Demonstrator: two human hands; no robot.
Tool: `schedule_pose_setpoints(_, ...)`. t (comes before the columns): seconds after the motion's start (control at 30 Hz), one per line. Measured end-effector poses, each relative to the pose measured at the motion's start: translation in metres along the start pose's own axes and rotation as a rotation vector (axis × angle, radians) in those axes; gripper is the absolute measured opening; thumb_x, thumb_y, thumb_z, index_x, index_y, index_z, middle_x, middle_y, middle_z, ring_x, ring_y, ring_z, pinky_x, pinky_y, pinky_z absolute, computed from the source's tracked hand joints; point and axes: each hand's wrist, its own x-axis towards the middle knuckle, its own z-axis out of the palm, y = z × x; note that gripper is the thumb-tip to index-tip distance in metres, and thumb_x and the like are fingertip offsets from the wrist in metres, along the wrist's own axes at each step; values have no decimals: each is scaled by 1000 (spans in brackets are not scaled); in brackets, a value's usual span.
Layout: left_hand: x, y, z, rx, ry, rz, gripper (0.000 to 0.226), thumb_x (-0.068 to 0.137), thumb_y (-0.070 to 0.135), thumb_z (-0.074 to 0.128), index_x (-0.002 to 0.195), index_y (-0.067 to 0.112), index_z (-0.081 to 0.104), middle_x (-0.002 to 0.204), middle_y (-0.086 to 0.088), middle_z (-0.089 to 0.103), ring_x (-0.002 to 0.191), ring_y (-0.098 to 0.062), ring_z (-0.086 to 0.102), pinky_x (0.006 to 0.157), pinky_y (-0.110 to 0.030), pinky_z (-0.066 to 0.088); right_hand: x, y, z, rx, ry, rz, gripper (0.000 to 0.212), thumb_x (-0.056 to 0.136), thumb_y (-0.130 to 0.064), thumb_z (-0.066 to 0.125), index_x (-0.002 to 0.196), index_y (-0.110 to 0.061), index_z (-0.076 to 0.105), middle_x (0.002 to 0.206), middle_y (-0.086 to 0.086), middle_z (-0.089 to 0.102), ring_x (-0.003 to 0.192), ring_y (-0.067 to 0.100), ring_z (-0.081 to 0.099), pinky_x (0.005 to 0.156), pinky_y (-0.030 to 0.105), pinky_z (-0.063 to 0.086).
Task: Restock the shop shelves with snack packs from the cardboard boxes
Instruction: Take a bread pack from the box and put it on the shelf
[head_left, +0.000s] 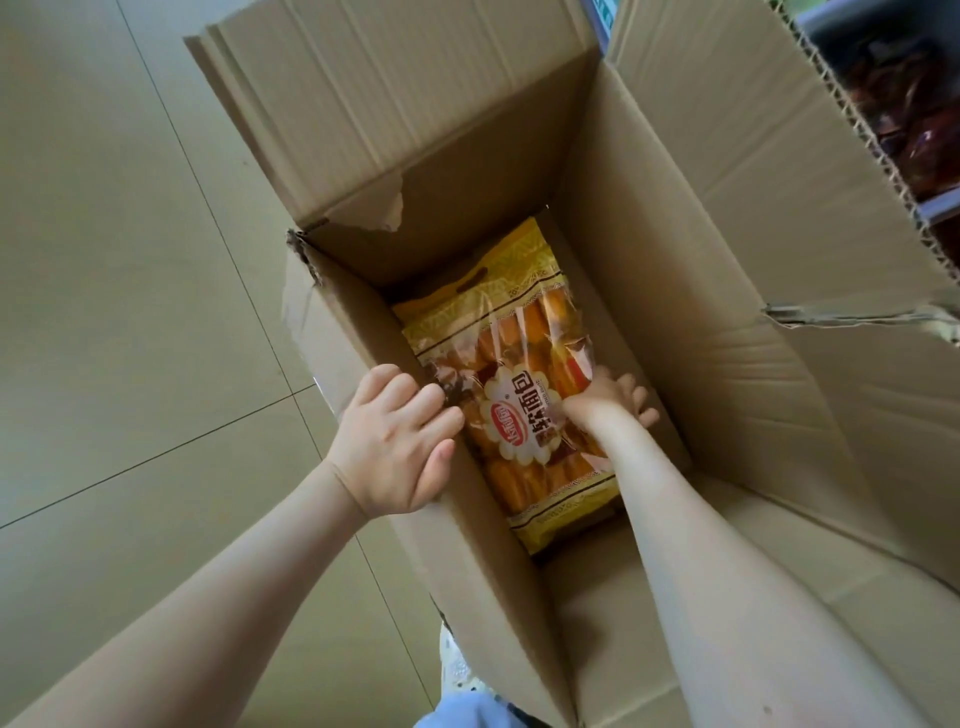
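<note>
One pack is all I can see left in the cardboard box (675, 322), lying flat at the bottom. Over on the left is pale tiled floor (104, 260). Next comes the left hand (400, 441), gripping the top edge of the box's left wall, fingers curled over it and thumb on the inside, steadying it. In the middle lies the soft bread pack (519, 395), yellow with a clear window showing orange rolls, close to the left wall. The right hand (613, 402) reaches deep inside and rests on the pack's right edge, fingers spread; whether they have closed under it I cannot tell. Far right, past the raised flap, a shelf (935, 208) holds dark wrapped goods. I'd judge this box nearly emptied, with this pack yet to be lifted out and shelved
</note>
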Motion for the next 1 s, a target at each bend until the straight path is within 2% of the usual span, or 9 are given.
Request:
schedule_pose_setpoints(0.17,-4,-1,-2,2,4,-12,32,97,30,17,80,15,39,69,-7,42,67,-26,32,80,-40,33,-19,-1,16,-72,87,-113,92,83,-51,66,150,-21,11,158,14,11,147,34,1,116,54,-5)
schedule_pose_setpoints(0.33,-6,-1,-8,34,-65,-24,34,96,29,21,79,13,46,71,-8,44,66,-27,36,80,-41,34,-50,0,1,37,80,-220,85,84,-41,67,146,-21,12,141,15,43,137,36,29,113,48,19)
schedule_pose_setpoints(0.53,2,12,-37,85,-305,-80,31,91,26,37,81,8,59,74,-9,51,66,-30,51,82,-40,38,-108,-15,-15,43,217,-270,85,85,-28,68,149,-19,14,136,13,45,128,30,36,109,40,29)
schedule_pose_setpoints(0.63,10,35,-73,87,-365,-212,42,81,17,50,120,2,53,108,-17,65,96,-34,64,95,-41,40,-160,-24,-41,-124,334,-374,80,86,-26,67,148,-17,18,133,10,47,120,26,39,106,34,29)
schedule_pose_setpoints(0.7,22,52,-115,123,-338,-231,66,74,12,56,138,6,41,139,-22,50,128,-34,48,109,-49,32,-209,-23,-65,-227,382,-478,76,88,-24,64,148,-16,18,129,8,51,116,24,40,101,31,28)
schedule_pose_setpoints(0.77,43,63,-167,178,-295,-175,75,74,14,55,145,15,32,152,-21,31,141,-33,28,116,-53,14,-264,-14,-93,-307,408,-539,76,90,-19,62,150,-15,16,125,6,52,113,23,40,98,31,30)
schedule_pose_setpoints(0.83,67,69,-221,235,-298,-92,79,73,17,53,148,17,28,156,-17,22,144,-30,22,118,-52,2,-319,-1,-124,-370,512,-589,81,77,-16,76,146,-10,34,107,7,61,98,22,47,86,32,43)
schedule_pose_setpoints(0.9,90,73,-274,289,-299,13,73,76,20,49,147,15,32,156,-18,26,143,-31,27,117,-53,4,-367,17,-151,-363,665,-670,80,50,-11,91,125,-5,61,78,5,63,76,21,49,63,31,49)
schedule_pose_setpoints(1.0,120,81,-345,269,-316,160,63,76,25,47,138,13,47,143,-23,46,132,-36,45,112,-55,22,-434,42,-184,-406,721,-792,74,52,-7,88,121,-1,62,84,8,68,72,26,57,67,36,38)
